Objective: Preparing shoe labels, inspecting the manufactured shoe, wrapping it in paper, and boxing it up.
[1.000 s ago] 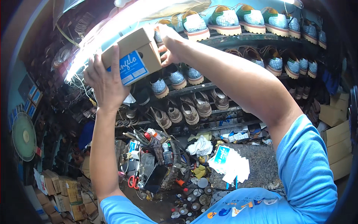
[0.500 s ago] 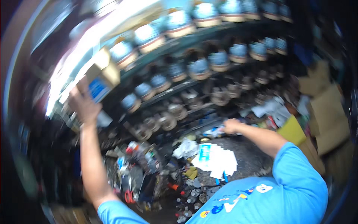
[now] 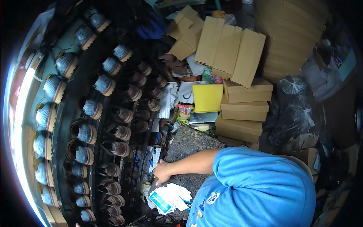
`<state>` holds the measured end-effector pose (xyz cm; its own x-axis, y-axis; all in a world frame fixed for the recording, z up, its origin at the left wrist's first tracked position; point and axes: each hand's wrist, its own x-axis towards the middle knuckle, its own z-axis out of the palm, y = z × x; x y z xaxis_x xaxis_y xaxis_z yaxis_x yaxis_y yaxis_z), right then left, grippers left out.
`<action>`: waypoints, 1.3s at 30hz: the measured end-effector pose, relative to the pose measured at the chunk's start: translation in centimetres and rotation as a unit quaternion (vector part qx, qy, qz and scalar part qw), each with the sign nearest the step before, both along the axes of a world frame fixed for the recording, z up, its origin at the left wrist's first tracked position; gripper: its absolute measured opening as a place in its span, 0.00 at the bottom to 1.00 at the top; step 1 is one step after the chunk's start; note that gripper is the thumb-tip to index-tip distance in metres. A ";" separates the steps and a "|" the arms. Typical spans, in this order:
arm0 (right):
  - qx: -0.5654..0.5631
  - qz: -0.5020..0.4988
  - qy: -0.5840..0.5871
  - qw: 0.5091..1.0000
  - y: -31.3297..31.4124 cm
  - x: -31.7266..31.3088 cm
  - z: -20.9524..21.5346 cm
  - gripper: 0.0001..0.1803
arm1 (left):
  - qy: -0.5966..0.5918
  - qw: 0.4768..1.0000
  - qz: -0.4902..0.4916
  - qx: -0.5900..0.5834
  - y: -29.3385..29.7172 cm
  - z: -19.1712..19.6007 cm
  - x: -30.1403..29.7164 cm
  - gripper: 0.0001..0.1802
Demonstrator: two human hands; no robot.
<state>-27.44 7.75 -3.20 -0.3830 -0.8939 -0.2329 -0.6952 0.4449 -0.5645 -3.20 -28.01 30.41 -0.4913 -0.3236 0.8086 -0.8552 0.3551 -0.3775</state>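
Note:
My right hand [image 3: 162, 172] is closed at the left edge of the dark, rough work surface [image 3: 189, 147], its fingers curled downward. Whatever they hold, if anything, is hidden. Just beyond it lies a blue-and-white packet [image 3: 155, 156], close to the knuckles. Nearer to me is a loose pile of white cards [image 3: 177, 196], with a blue-and-white printed card [image 3: 162, 201] on its left side. At the lower left edge a tiny bit of skin shows, perhaps a fingertip of my left hand; the rest of that hand is out of the picture.
On the left, dark shelves hold rows of blue-grey knitted shoes [image 3: 87, 134] and brown shoes [image 3: 120, 148]. Beyond the surface are a yellow box [image 3: 208, 97], stacked cardboard boxes [image 3: 242, 126] and upright cartons [image 3: 228, 49]. Black plastic bags [image 3: 293, 113] lie at the right.
My view has swung to the right, so the shelves now stand at the left. My left hand, earlier at a cardboard box on the shelf, has almost left the picture. My right hand stays by the surface's edge.

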 end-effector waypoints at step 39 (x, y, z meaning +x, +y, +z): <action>-0.174 -0.671 0.286 0.662 38.8 -62.6 14.8 0.51 | -0.338 0.702 -0.183 0.599 30.6 -28.7 -19.6 0.55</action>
